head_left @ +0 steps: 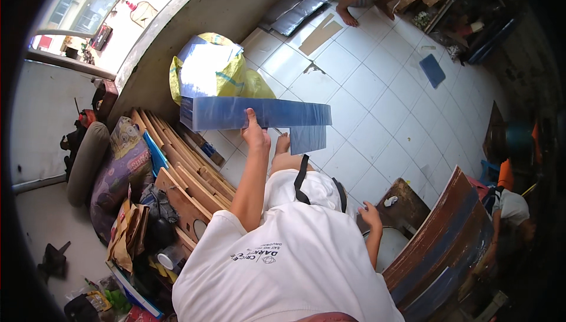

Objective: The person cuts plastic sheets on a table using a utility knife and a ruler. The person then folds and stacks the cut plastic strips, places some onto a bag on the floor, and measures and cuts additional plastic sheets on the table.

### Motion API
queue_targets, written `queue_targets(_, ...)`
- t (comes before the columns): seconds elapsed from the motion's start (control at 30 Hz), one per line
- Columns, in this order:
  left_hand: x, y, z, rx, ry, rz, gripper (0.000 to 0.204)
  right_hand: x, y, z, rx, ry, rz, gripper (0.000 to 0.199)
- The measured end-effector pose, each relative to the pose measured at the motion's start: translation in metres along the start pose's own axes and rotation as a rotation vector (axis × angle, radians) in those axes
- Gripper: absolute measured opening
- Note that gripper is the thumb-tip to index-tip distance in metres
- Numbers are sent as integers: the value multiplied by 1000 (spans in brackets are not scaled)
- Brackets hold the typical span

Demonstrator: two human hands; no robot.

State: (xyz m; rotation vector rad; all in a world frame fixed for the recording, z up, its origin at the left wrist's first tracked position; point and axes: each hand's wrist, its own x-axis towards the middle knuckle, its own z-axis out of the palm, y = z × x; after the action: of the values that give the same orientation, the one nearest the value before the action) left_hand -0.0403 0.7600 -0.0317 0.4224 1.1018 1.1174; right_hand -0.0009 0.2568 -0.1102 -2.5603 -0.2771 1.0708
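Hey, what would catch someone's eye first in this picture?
Probably the long blue translucent sheet, held up over the white tiled floor by the left hand. Just behind it sits a yellow bag by the wall. At lower right, the right hand rests near a round metal lid, beside a leaning brown and blue board.

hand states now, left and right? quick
Left hand: closed on the long blue plastic sheet, thumb on top.
Right hand: holding nothing, fingers loosely curled beside the round metal basin; whether it touches cannot be told.
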Motion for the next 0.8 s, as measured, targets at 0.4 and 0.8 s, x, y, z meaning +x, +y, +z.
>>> queue_targets(0.4, 222, 152, -19, -457, 58, 115, 71, 49, -71, 53, 811, -53, 406, 41)
queue_targets(0.8, 409, 210, -15, -621, 59, 309, 79, 51, -152, 34, 837, 27, 524, 42)
